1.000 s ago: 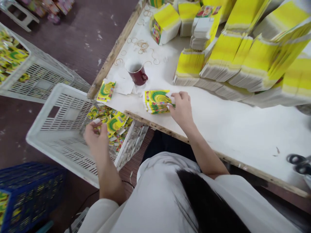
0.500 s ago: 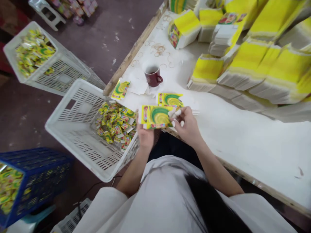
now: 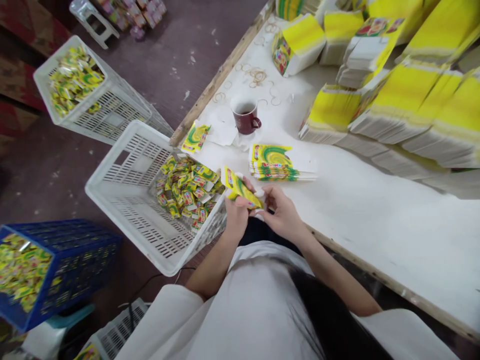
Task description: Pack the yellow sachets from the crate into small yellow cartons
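A small yellow and green carton [image 3: 238,188] is held tilted in front of my body, just off the table edge. My left hand [image 3: 236,216] is closed around it, thumb on the near side and fingers behind. At the carton's right end, my right hand [image 3: 282,211] has its fingers closed in a pinch on the end; white covers show on some fingertips. Beyond my hands lies a stack of flattened cartons [image 3: 272,159] on the white table [image 3: 360,210]. Left of my hands, filled cartons or packets [image 3: 187,189] lie inside a white crate [image 3: 98,194].
A maroon mug [image 3: 243,122] with dark liquid stands past the stack, near a loose carton [image 3: 195,137] and rubber bands [image 3: 257,76]. Yellow carton bundles [image 3: 405,100] fill the right back. Another white crate [image 3: 108,112] and a blue crate [image 3: 82,267], both filled, stand left.
The carton has turned from facing up flat to a steeper tilt and come closer to my body. My left fingers now wrap it, and the flat stack behind shows more fully.
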A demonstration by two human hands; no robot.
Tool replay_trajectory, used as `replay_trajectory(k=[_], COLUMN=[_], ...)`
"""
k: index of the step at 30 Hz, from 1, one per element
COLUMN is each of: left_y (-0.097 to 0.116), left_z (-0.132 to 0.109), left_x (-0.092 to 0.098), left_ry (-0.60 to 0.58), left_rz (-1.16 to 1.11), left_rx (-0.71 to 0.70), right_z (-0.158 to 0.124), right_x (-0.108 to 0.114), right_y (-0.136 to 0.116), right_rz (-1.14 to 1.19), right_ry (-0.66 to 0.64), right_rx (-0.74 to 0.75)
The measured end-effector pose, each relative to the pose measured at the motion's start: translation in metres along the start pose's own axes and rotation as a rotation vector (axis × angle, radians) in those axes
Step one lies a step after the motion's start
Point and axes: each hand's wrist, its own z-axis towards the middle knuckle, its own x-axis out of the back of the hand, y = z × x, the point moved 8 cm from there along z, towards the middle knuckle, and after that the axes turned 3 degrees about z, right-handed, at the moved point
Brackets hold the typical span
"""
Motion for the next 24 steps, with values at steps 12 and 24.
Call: replay_trajectory(k=[12,24], left_y=[0.016,0.038], left_z=[-0.001,-0.013], left_x=[0.018,0.004], left_ry=[-0.134,-0.381], left_rz=[0.045,0.633], left_rx=[-0.039,-0.138], right_z=[-0.004,-0.002], right_x=[0.059,0.039], right_y=[-0.034,-0.040], right_rz=[-0.379,-0.387], right_ry=[0.151,0.240], right_rx=[0.313,0.399])
